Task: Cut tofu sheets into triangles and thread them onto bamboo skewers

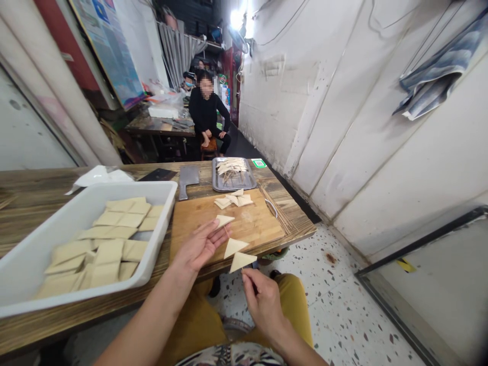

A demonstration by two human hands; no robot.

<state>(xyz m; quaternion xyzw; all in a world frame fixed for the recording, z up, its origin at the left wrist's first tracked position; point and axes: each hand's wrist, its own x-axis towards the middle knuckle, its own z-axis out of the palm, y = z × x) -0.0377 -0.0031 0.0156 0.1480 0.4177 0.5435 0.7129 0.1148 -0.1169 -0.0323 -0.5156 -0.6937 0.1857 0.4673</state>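
Note:
A thin bamboo skewer runs through pale triangular pieces of tofu skin, one at its top, others below. My right hand pinches the skewer's lower end. The fingertips of my left hand hold the top triangle. A small pile of loose triangles lies on the wooden cutting board just beyond my hands. To the left, a white plastic tray holds pale rectangular slabs.
A steel tray of skewered triangles and a cleaver lie beyond the board. Loose skewers lie along the table's right edge. Beyond the table, a seated person in black faces me. A white wall runs along the right.

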